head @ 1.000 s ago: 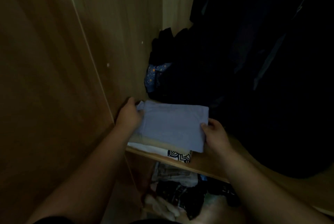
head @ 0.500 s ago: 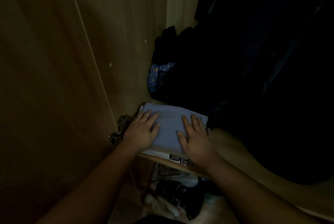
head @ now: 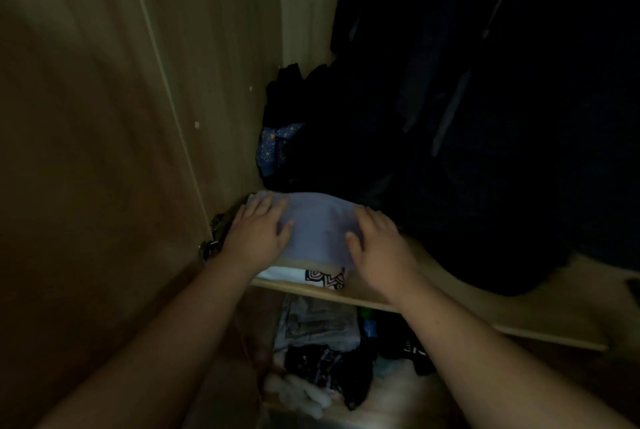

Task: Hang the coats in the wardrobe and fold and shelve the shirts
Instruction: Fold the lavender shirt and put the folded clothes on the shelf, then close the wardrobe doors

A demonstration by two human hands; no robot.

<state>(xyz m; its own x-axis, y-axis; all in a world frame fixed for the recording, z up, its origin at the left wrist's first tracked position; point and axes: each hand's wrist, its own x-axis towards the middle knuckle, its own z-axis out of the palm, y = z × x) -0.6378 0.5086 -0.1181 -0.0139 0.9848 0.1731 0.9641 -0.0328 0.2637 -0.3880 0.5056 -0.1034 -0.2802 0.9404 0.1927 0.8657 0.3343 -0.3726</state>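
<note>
- Head view: folded lilac shirt [head: 317, 231] tops a small stack at the shelf [head: 450, 293] front, left corner of the wardrobe.
- Left hand [head: 254, 238] and right hand [head: 381, 248] lie flat on it, fingers spread, gripping nothing.
- Printed white shirt [head: 304, 274] beneath sits at the shelf lip; a forward drag as the palms lift could slide the stack off.
- Dark hanging coats [head: 485, 117] just beside; a brushing sleeve might rumple the fold.

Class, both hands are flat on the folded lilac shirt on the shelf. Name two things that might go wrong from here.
1. The lilac shirt tops a stack whose white printed shirt sits at the shelf front edge; pushing unevenly may tip it off.
2. Dark hanging coats crowd the stack's right side and may drag it.
</note>
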